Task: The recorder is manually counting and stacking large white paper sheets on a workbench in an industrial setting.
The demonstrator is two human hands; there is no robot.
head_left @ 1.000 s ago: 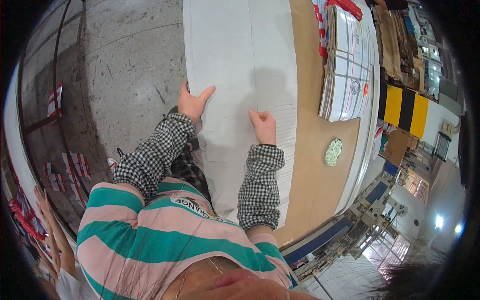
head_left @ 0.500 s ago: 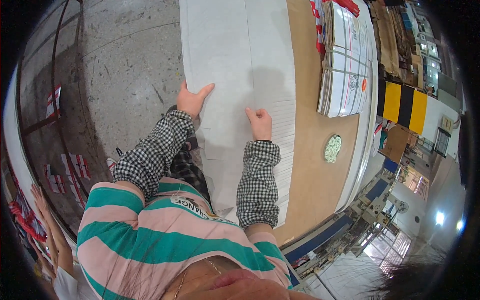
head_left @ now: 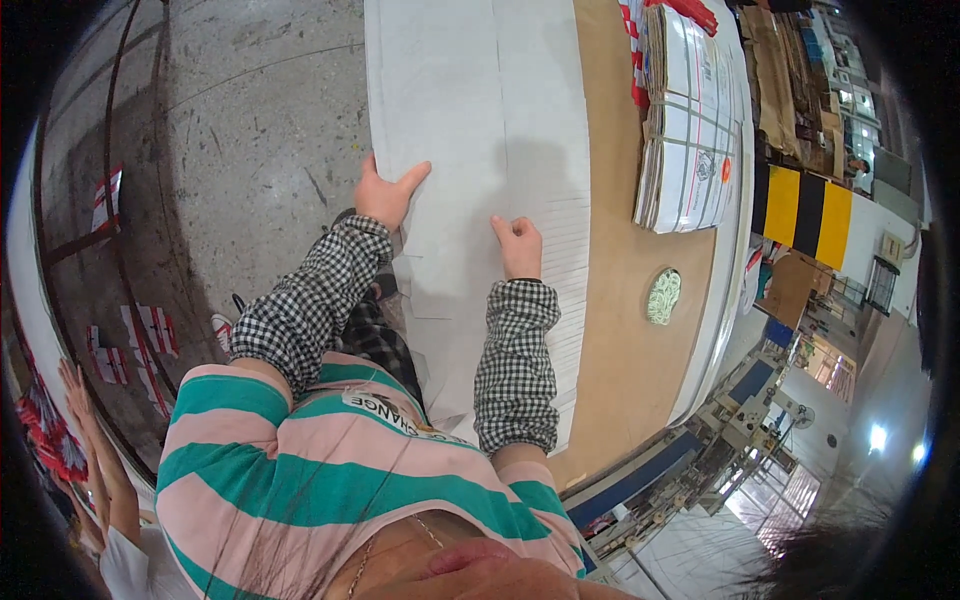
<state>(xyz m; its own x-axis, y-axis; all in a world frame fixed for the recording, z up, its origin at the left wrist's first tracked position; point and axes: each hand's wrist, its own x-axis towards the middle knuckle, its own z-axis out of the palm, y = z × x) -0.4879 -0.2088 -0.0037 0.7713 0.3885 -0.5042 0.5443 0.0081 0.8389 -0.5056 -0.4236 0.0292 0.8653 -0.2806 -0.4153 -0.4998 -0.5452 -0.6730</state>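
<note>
A long layer of overlapping white sheets [head_left: 450, 90] lies along the table in front of me. At its left edge, my left hand [head_left: 385, 195] is open, the thumb stretched over the top sheet and the fingers at the edge, partly out of sight. Over the sheets to the right, my right hand [head_left: 520, 248] is closed, thumb beside curled fingers. Whether it pinches anything I cannot make out. Beside that hand, a row of staggered sheet edges [head_left: 570, 270] runs toward me down the right side.
Brown board [head_left: 625, 360] covers the table's right part, bearing a pale green coil [head_left: 664, 296] and a strapped bundle of printed white sacks [head_left: 690, 130]. A dark metal frame [head_left: 120, 250] stands at left. Another person's hands [head_left: 85, 420] show at lower left.
My hands keep nearly the same places on the sheets. At the lower left, the other person's hands have shifted slightly.
</note>
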